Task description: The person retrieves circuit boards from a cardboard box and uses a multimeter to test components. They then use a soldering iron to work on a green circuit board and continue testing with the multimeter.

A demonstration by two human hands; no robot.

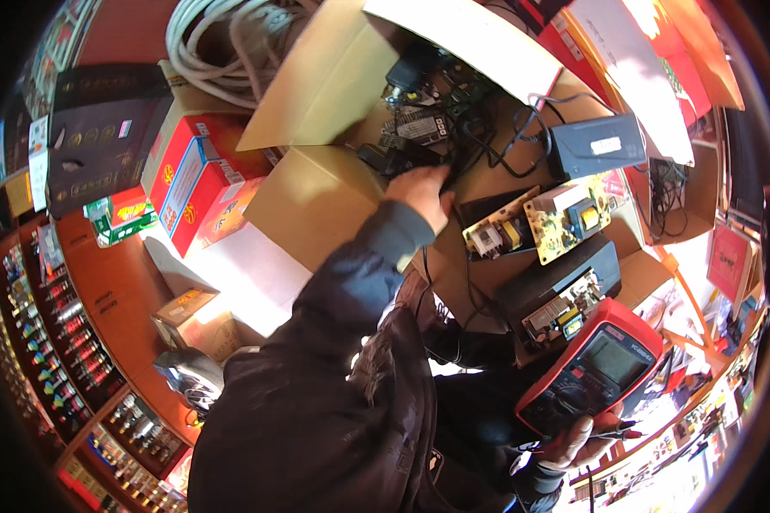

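My left hand (pixel 421 195) reaches into an open cardboard box (pixel 316 205). Its fingers are curled among black cords, and what they grip is hidden. Just beyond it lie a black adapter (pixel 399 157) and a heap of dark circuit boards and cords (pixel 445 98). In my right hand (pixel 583 440) at the lower right is a red and black multimeter (pixel 590 368), tilted with its screen up. Test probes (pixel 620 432) stick out beside the fingers of that hand. Two bare circuit boards (pixel 573 218) and an opened black power supply (pixel 565 299) lie between the hands.
A black power brick (pixel 597 145) rests at the box's right side, its cord looping inward. Coiled white cable (pixel 231 51) lies behind the box. Red cartons (pixel 192 184) and a dark box (pixel 103 137) stand at left, above display racks (pixel 68 316). Another carton (pixel 684 201) holds wires.
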